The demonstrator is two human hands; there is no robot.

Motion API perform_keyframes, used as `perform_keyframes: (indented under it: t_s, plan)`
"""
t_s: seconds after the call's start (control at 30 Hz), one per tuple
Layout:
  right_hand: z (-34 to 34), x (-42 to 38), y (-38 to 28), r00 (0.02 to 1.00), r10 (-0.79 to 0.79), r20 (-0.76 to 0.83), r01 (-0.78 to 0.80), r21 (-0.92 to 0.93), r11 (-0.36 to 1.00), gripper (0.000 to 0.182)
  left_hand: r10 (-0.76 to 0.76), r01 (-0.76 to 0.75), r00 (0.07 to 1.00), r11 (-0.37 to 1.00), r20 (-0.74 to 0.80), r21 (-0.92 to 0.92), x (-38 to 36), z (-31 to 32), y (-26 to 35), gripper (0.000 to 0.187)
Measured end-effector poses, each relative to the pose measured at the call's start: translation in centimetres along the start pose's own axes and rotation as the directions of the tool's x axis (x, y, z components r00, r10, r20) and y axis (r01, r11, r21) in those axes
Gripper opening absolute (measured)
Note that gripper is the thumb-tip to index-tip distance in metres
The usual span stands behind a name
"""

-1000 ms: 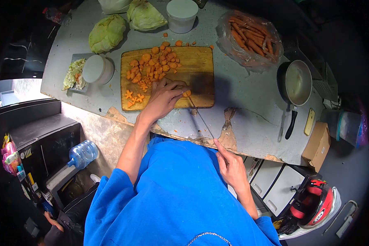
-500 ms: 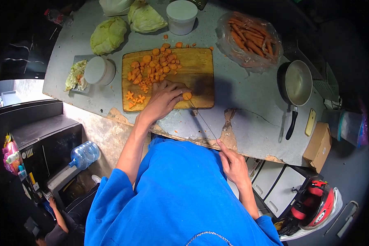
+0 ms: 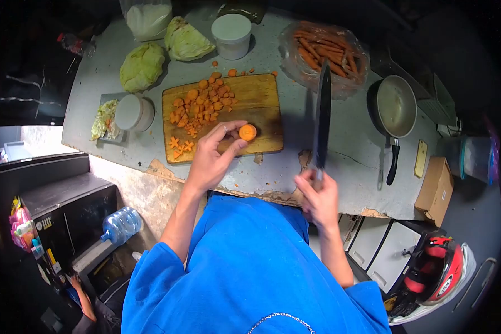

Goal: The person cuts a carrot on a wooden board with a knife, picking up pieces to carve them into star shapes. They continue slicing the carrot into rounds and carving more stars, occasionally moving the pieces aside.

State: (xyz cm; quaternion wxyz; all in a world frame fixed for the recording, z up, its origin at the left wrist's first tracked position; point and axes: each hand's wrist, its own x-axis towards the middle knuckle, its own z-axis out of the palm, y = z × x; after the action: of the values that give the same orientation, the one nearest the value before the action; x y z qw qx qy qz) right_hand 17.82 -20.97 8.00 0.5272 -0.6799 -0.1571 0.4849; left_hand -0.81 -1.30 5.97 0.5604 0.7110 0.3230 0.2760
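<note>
My left hand (image 3: 212,156) is closed on a piece of carrot (image 3: 247,132), gripped between thumb and fingers. Its round cut face points up, above the near right part of the wooden cutting board (image 3: 261,106). Diced and sliced carrot (image 3: 209,100) lies heaped over the board's left half, with a few cross-shaped pieces at its near left corner. In my right hand (image 3: 320,197) is a large knife (image 3: 323,111), held by the handle with the wide dark blade upright, clear of the board on its right.
Behind the board are cabbages (image 3: 142,67), a white lidded tub (image 3: 231,39) and a bag of carrots (image 3: 328,53). Another tub (image 3: 133,113) stands left. A frying pan (image 3: 396,106), phone (image 3: 421,158) and cardboard box (image 3: 434,189) are right. Another person's arm (image 3: 82,298) shows lower left.
The knife has come away from the carrot and swung up to the right. My left hand has gone from pressing the carrot on the board to holding it cut face up.
</note>
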Motion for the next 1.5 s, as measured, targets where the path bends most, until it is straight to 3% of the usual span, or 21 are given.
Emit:
perform_keyframes:
  t_s: [0.1,0.17,0.23,0.3,0.43,0.5,0.63,0.73,0.77,0.87,0.93,0.97,1.0,1.03,1.07,1.13,1.23,1.33,1.37,1.43,1.5]
  plan:
    - [5.9,2.7,-3.2,0.997,-0.066,0.040,0.056,0.224,0.973,0.034,0.026,-0.029,0.999,0.996,-0.037,-0.080,-0.5,1.6,1.6,0.039]
    - [7.3,3.7,-3.7,0.991,-0.106,0.086,0.083,0.230,0.970,0.033,-0.022,-0.009,0.994,0.963,-0.109,-0.270,-0.9,2.2,2.7,0.037]
    - [8.0,4.0,-3.8,0.980,-0.136,0.147,0.100,0.229,0.968,0.032,-0.016,-0.023,0.991,0.956,-0.131,-0.292,-1.2,2.3,2.7,0.036]
    - [8.2,4.1,-3.5,0.976,-0.190,0.104,0.178,0.111,0.978,0.028,-0.087,0.016,0.989,0.867,-0.121,-0.497,-1.6,2.2,2.7,0.033]
    - [8.2,4.2,-3.1,0.973,-0.192,0.132,0.187,0.051,0.981,0.027,-0.142,0.071,0.984,0.871,-0.111,-0.486,-1.5,1.4,1.3,0.031]
    - [7.9,4.3,-3.1,0.968,-0.155,0.195,0.137,0.103,0.985,0.026,-0.207,0.167,0.978,0.846,-0.023,-0.506,-1.6,1.0,1.6,0.033]
    - [7.7,4.5,-3.1,0.963,-0.111,0.244,0.058,0.215,0.975,0.025,-0.195,0.163,0.981,0.834,-0.007,-0.527,-1.8,0.7,1.8,0.034]
    - [7.1,5.5,-3.1,0.980,-0.100,0.170,0.082,0.107,0.991,0.021,-0.291,0.246,0.957,0.772,0.018,-0.586,-1.9,0.5,2.1,0.035]
    - [7.0,6.4,-2.4,0.979,-0.102,0.174,0.084,0.108,0.991,0.021,-0.301,0.236,0.953,0.798,-0.027,-0.555,-1.8,0.5,1.7,0.034]
    - [7.1,10.0,0.3,0.968,-0.249,-0.036,0.216,-0.393,0.894,0.027,-0.319,0.256,0.944,0.873,-0.088,-0.416,-1.2,0.4,-0.6,0.031]
    - [7.6,12.0,1.9,0.950,-0.312,-0.025,0.272,-0.427,0.862,0.026,-0.328,0.314,0.941,0.938,-0.085,-0.147,-0.6,-0.2,-2.5,0.027]
    - [8.0,12.8,2.6,0.927,-0.376,-0.006,0.332,-0.459,0.824,0.026,-0.330,0.316,0.940,0.937,-0.084,-0.146,-0.3,-0.2,-3.1,0.027]
    - [8.6,12.7,2.5,0.911,-0.413,-0.014,0.360,-0.464,0.809,0.026,-0.302,0.304,0.949,0.953,-0.094,0.000,0.0,-0.2,-3.3,0.028]
    - [8.6,12.4,2.2,0.912,-0.411,-0.009,0.360,-0.464,0.809,0.026,-0.273,0.286,0.957,0.947,-0.103,0.145,0.3,-0.3,-3.6,0.030]
    - [8.6,12.2,1.9,0.930,-0.368,-0.022,0.309,-0.497,0.811,0.027,-0.275,0.290,0.955,0.946,-0.111,0.143,0.7,-0.5,-4.0,0.030]
    - [8.3,11.7,1.5,0.946,-0.323,-0.023,0.261,-0.534,0.804,0.029,-0.074,0.043,0.996,0.901,0.054,0.431,1.3,-0.9,-4.5,0.030]
    - [6.4,9.6,1.9,0.927,-0.371,-0.046,0.268,-0.609,0.747,0.037,-0.027,0.026,1.000,0.933,-0.002,0.359,1.6,-0.7,-5.0,0.029]
    - [4.2,5.1,1.0,0.955,-0.290,-0.068,0.210,-0.540,0.815,0.046,-0.117,0.148,0.988,0.906,-0.102,0.398,0.8,-0.7,-4.2,0.030]
    - [3.3,3.7,0.9,0.975,-0.224,0.002,0.189,-0.544,0.817,0.047,-0.123,0.152,0.987,0.906,-0.100,0.395,0.2,-0.3,-4.6,0.030]
    - [2.1,1.1,1.0,0.987,-0.147,0.067,0.160,-0.548,0.821,0.050,0.148,-0.052,0.978,0.852,-0.144,0.521,-0.8,0.5,-5.8,0.031]
    - [1.6,-1.1,1.2,0.985,-0.055,0.165,0.150,-0.650,0.745,0.049,0.137,-0.043,0.981,0.848,-0.141,0.528,-1.3,1.1,-6.3,0.032]
